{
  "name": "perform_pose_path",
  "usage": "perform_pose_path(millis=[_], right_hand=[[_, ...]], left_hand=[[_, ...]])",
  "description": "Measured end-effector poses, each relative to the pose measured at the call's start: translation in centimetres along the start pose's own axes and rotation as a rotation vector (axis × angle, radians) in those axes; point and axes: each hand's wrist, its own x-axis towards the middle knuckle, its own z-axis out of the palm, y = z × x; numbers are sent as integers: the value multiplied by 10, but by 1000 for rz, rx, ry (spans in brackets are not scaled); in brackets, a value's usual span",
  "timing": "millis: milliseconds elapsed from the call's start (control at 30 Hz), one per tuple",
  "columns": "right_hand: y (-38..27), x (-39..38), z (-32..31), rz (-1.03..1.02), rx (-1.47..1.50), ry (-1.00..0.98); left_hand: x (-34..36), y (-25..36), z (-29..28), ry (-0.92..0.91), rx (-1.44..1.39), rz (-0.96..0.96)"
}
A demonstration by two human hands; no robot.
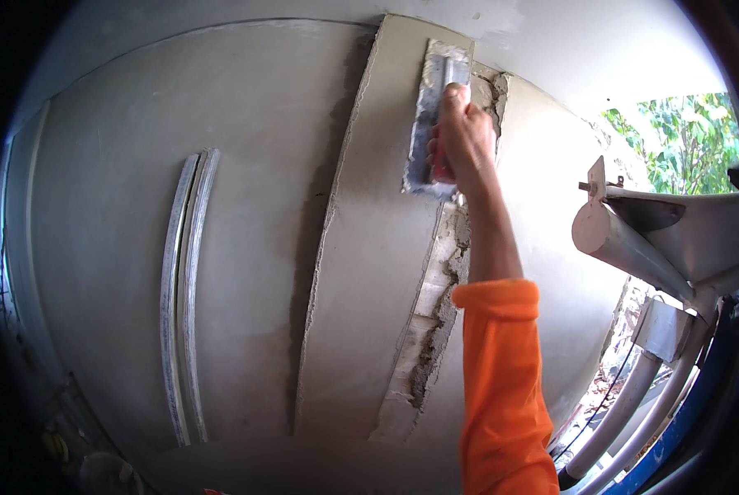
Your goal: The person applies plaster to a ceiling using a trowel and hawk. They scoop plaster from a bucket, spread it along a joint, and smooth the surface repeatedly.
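Note:
My right hand (462, 132), on an orange-sleeved arm, is closed round the red handle of a steel plastering trowel (424, 124). The trowel's blade is upright, smeared with wet grey plaster along its edges, and lies at the top of a raised plastered strip (361, 247) just under the ceiling. Right of that strip runs a rough, broken groove (435, 313) with pale patches and crumbly mortar, partly hidden behind the trowel and arm. My left hand is out of sight.
Two long pale battens (189, 289) stand upright against the grey wall (113, 247) on the left. At right, a large metal bracket with a round tube (625, 247), a box (662, 330) and pipes border an opening showing foliage (687, 140). A white ceiling (592, 49) is overhead.

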Motion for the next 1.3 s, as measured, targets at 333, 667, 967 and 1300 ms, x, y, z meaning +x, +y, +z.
perform_pose_path(millis=[333, 667, 967, 1300], right_hand=[[-14, 16, 1, 20, 162, 64], [1, -23, 5, -55, 146, 66], [5, -45, 12, -90, 86, 46], [9, -21, 1, -28, 99, 32]], left_hand=[[2, -14, 3, -54, -3, 29], [2, -10, 6, -77, -18, 56], [0, -12, 13, -89, -47, 73], [1, 0, 16, -106, -5, 36]])
